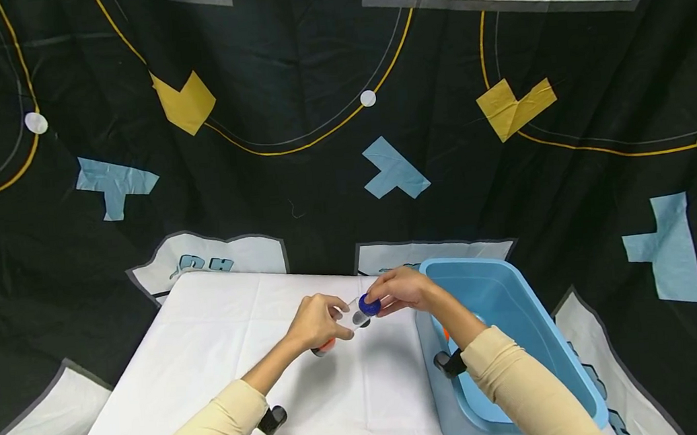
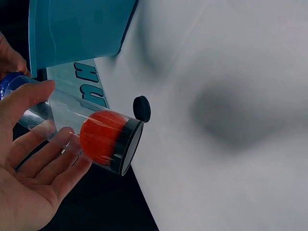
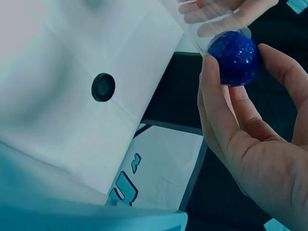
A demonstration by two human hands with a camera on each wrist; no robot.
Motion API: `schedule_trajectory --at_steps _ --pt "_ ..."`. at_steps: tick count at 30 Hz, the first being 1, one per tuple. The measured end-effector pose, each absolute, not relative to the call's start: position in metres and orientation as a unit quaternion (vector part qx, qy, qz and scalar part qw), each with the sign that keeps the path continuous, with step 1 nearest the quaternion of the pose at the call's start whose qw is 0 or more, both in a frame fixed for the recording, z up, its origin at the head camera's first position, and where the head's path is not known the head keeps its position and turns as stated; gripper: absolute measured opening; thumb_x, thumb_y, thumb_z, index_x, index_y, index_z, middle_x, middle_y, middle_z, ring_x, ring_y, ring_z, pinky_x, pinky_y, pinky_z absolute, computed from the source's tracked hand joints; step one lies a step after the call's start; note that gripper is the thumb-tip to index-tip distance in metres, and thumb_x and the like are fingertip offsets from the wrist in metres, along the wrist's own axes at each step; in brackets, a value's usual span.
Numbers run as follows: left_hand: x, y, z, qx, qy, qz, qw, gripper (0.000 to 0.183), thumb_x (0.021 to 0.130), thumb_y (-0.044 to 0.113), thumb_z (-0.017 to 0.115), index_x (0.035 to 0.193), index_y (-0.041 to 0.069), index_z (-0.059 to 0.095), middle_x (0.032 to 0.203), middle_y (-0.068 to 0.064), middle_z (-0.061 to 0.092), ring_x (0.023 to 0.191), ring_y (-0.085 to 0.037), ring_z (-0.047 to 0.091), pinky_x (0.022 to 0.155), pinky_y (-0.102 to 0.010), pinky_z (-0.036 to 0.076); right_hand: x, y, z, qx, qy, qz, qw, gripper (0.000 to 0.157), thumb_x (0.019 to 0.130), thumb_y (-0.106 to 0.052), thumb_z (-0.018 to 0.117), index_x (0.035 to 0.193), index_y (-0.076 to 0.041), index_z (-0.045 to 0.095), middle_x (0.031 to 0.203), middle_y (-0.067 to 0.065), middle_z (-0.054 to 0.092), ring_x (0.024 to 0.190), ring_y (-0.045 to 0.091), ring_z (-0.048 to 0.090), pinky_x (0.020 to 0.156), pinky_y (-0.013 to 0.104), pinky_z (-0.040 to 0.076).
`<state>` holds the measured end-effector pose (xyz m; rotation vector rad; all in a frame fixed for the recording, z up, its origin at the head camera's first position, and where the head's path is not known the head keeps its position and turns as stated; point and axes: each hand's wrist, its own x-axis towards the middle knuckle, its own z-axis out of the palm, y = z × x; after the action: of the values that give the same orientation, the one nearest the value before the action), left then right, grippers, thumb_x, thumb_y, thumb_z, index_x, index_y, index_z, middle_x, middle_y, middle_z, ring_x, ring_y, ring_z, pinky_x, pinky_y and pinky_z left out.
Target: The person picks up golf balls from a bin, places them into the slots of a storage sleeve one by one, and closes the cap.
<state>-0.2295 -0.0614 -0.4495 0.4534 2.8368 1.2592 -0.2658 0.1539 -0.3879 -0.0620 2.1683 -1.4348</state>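
Note:
My left hand (image 1: 314, 321) grips a clear tube (image 2: 62, 113) around its side, thumb on one side and fingers on the other. An orange ball (image 2: 102, 137) sits inside, against the black-capped end (image 2: 127, 147). With fingertips and thumb, my right hand (image 1: 402, 288) pinches a dimpled blue golf ball (image 3: 234, 58) right at the tube's other end. That end is uncapped in the right wrist view, and the ball overlaps its rim. A loose round black cap (image 3: 103, 87) lies on the white table beneath the hands.
A light blue plastic bin (image 1: 480, 279) stands on the right of the white-covered table (image 1: 222, 320), under my right forearm. Something orange (image 1: 445, 333) shows inside it, partly hidden by the arm. Behind the table hangs a black cloth (image 1: 299, 201) with taped shapes.

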Motion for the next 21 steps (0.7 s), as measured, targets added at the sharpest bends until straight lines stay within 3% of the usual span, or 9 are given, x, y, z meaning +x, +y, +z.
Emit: schedule_trajectory --at_steps 15,21 --pt "-0.23 -0.062 -0.449 0.153 0.901 0.406 0.01 0.041 0.064 0.022 0.093 0.1 0.009 0.078 0.086 -0.008 0.078 0.077 -0.014 0.072 0.067 -0.029 0.057 -0.265 0.147 -0.396 -0.026 0.807 -0.528 0.262 0.029 0.084 -0.015 0.08 0.107 0.002 0.072 0.109 0.014 0.072 0.102 0.035 0.071 0.088 0.044 0.06" --pt "-0.23 -0.066 -0.453 0.147 0.902 0.407 0.01 0.041 0.065 0.021 0.093 0.1 0.008 0.078 0.086 -0.009 0.078 0.078 -0.016 0.073 0.068 -0.029 0.059 -0.268 0.161 -0.388 -0.016 0.812 -0.526 0.252 0.034 0.086 -0.018 0.079 0.113 0.001 0.071 0.115 0.014 0.071 0.097 0.027 0.072 0.091 0.045 0.059"
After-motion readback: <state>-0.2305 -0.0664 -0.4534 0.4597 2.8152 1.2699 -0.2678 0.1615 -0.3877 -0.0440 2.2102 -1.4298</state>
